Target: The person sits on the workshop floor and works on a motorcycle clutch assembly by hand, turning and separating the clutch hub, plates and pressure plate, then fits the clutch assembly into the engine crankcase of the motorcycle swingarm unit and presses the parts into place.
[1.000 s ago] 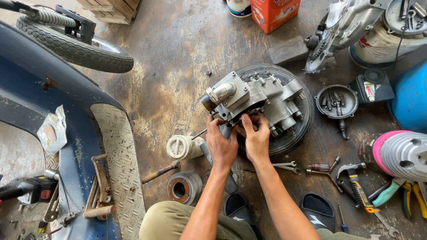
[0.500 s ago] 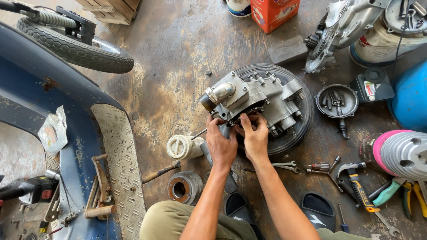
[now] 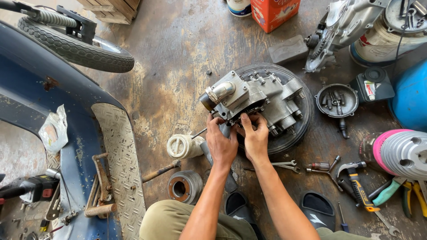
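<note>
In the head view, a grey metal engine block (image 3: pixel 255 100) sits at the centre of the frame, resting on a black round tyre (image 3: pixel 297 129) that lies flat on the stained concrete floor (image 3: pixel 178 58). Both of the person's hands meet at the block's lower edge. The left hand (image 3: pixel 221 144) is curled, its fingers pressed against the underside of the block near a dark handle (image 3: pixel 207 153) that runs down beneath the palm; whether it grips that handle cannot be told. The right hand (image 3: pixel 254 138) lies just beside it, touching it, with fingertips bent and pinched onto a small part at the block's lower face; the part itself is too hidden to name.

Left of the hands stands a cream-white plastic cap (image 3: pixel 182 146), and below it a ribbed metal pulley (image 3: pixel 184 186). Right of the right forearm lie two spanners (image 3: pixel 284 165), a screwdriver (image 3: pixel 318 166) and a yellow-and-black hammer (image 3: pixel 358 186). A round black dish of bolts (image 3: pixel 336 101) sits right of the tyre. A blue scooter body (image 3: pixel 40 111) with its chequered footplate fills the left of the frame, and a treaded wheel (image 3: pixel 75 44) lies at upper left. An orange carton (image 3: pixel 273 13) stands at the top edge.
</note>
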